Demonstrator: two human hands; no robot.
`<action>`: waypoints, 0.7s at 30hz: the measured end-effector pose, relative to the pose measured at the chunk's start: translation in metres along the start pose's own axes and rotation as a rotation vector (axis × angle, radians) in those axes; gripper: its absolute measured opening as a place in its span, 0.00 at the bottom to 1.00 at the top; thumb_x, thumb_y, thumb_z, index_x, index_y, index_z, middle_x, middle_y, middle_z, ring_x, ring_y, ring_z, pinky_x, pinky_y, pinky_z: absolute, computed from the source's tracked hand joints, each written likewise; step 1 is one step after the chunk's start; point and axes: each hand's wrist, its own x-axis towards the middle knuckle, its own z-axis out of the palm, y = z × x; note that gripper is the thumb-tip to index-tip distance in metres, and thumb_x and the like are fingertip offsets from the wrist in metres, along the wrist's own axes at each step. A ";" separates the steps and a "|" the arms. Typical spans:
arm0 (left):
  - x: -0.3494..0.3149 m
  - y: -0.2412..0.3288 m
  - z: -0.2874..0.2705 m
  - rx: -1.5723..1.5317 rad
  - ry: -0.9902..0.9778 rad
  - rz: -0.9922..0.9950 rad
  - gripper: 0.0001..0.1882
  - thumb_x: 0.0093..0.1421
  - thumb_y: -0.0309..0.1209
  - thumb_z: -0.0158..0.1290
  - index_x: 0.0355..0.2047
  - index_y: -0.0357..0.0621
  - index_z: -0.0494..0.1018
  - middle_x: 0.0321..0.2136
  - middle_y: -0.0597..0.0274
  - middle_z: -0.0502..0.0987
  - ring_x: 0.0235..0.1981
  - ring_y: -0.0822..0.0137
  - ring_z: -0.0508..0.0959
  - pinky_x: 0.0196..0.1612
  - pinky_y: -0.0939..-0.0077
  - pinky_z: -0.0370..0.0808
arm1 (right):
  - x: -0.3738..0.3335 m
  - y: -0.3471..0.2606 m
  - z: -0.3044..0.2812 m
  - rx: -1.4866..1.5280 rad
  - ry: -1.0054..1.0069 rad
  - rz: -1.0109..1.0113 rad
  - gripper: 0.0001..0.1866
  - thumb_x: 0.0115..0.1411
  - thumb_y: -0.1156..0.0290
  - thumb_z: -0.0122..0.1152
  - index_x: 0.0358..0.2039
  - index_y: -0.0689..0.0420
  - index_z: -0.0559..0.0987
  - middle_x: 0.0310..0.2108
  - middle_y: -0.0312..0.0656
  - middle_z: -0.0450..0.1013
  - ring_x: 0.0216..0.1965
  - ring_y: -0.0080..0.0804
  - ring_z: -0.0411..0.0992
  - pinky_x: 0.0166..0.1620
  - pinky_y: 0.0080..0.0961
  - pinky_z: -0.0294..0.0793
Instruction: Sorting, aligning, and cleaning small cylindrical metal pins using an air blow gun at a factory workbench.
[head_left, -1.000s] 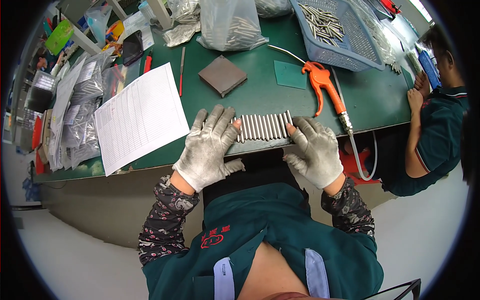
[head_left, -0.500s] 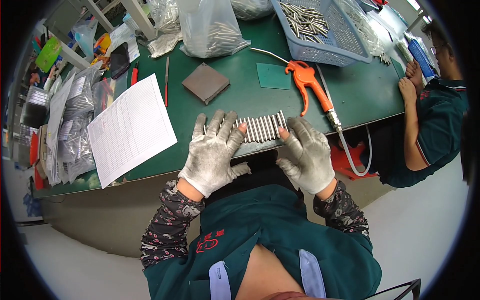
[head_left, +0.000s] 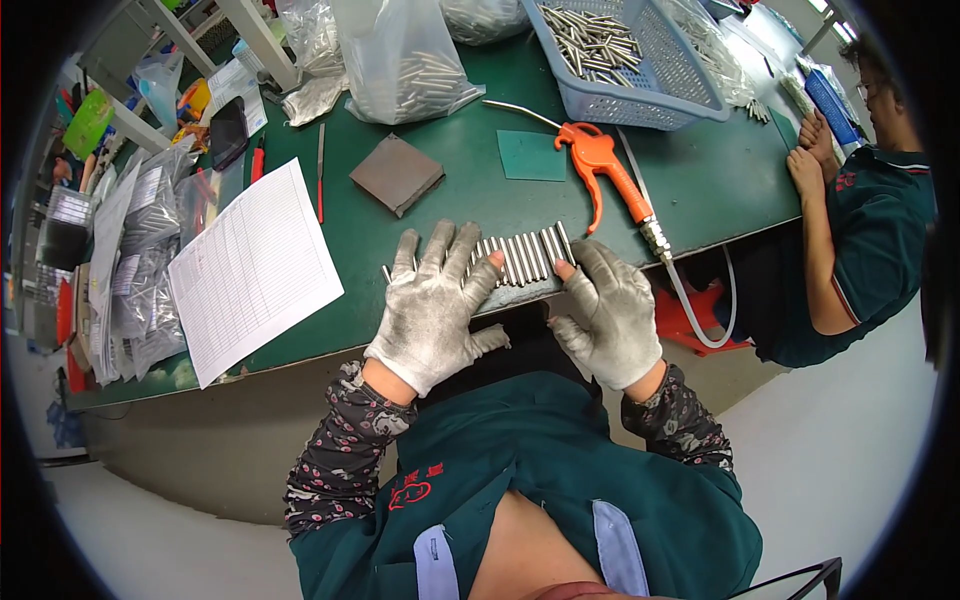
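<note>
One row of metal rods point(head_left: 525, 257), centre of frame, just inside the near edge of the green table point(head_left: 470, 190); tabletop extends above it toward brown block point(head_left: 397, 173) and orange air gun point(head_left: 610, 165). Rods slim, silvery, glossy, side by side. Left hand point(head_left: 425, 310): gloved, fingers spread over rods. Right hand point(head_left: 612, 315): gloved, fingers extended, touching row's right end.
</note>
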 end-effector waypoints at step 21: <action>-0.031 -0.044 -0.001 -0.169 0.265 -0.022 0.55 0.38 0.41 0.65 0.65 0.47 0.49 0.57 0.47 0.62 0.59 0.45 0.63 0.61 0.54 0.59 | -0.003 0.001 -0.001 -0.024 0.013 0.051 0.30 0.43 0.62 0.64 0.47 0.60 0.72 0.49 0.49 0.68 0.53 0.47 0.65 0.52 0.42 0.64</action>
